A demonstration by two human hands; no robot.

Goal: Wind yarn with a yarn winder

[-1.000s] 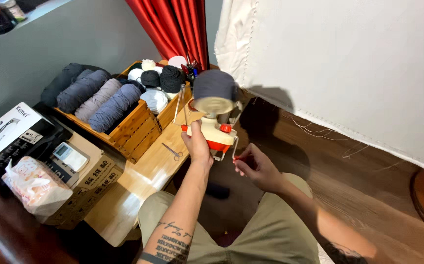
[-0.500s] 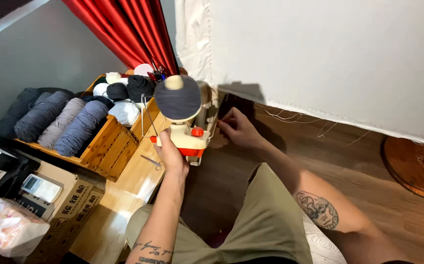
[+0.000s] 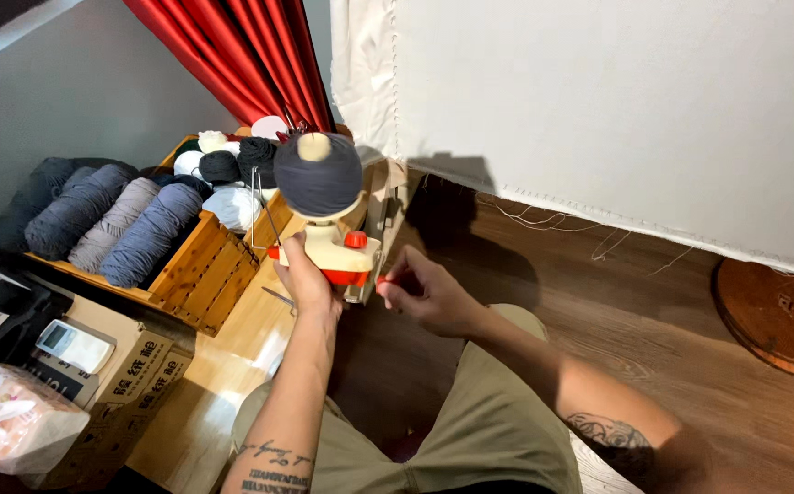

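A cream and red yarn winder (image 3: 337, 249) stands clamped at the edge of a low wooden table (image 3: 232, 338). A dark grey yarn cake (image 3: 318, 177) sits on its spindle. My left hand (image 3: 304, 279) grips the winder's base from the left side. At the machine's right side, my right hand (image 3: 424, 293) pinches its small red crank handle. A thin metal yarn guide (image 3: 264, 215) rises just left of the winder.
A wooden crate (image 3: 186, 274) holds grey and blue yarn skeins (image 3: 108, 220); balls of white and black yarn (image 3: 223, 169) lie behind. Cardboard boxes (image 3: 108, 375), a plastic-wrapped pack (image 3: 12, 416), red curtain (image 3: 241, 55), white cloth (image 3: 598, 110), round wooden base (image 3: 777, 316) surround.
The view has shifted; both hands stay on the winder. My right hand has moved around at the crank, from lower right toward the winder's side.
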